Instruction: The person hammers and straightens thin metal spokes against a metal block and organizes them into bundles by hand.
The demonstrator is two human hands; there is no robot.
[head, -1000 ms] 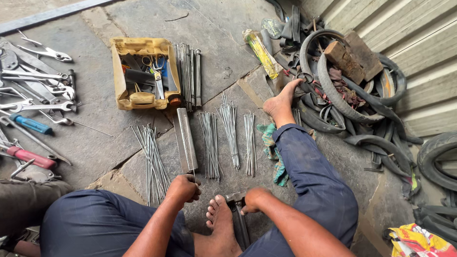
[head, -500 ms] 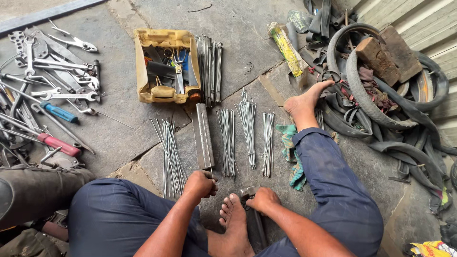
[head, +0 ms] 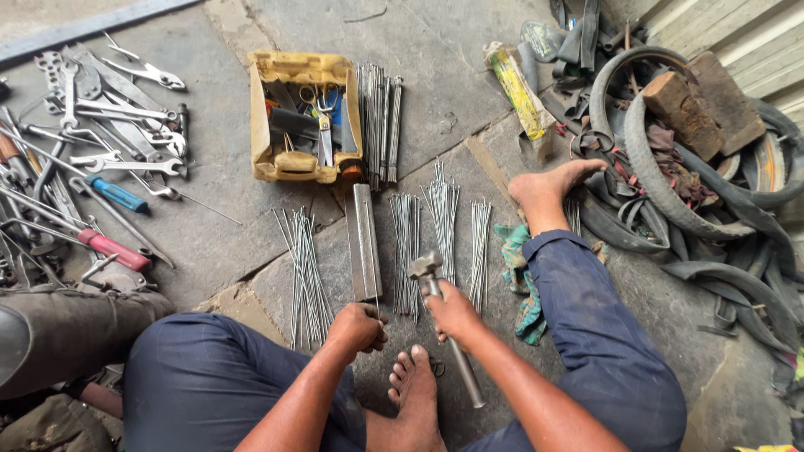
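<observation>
I sit on a stone floor with my legs spread. My left hand [head: 358, 326] is closed at the near end of a long flat metal bar [head: 363, 238] lying on the floor; a thin spoke seems pinched there, too small to confirm. My right hand [head: 452, 311] grips the handle of a metal hammer [head: 429, 269], whose head hovers just right of the bar. Bundles of thin metal spokes [head: 442, 219] lie in rows on both sides of the bar, another bundle [head: 306, 272] to its left.
A yellow tool tray [head: 268, 117] with scissors stands beyond the bar. Wrenches, pliers and screwdrivers [head: 100, 167] cover the floor at left. Old tyres and tubes [head: 670, 184] with wooden blocks pile up at right. A green rag [head: 523, 280] lies by my right leg.
My right hand has lifted the hammer from the floor by my foot and brought it up beside the bar. The left hand stays at the bar's near end.
</observation>
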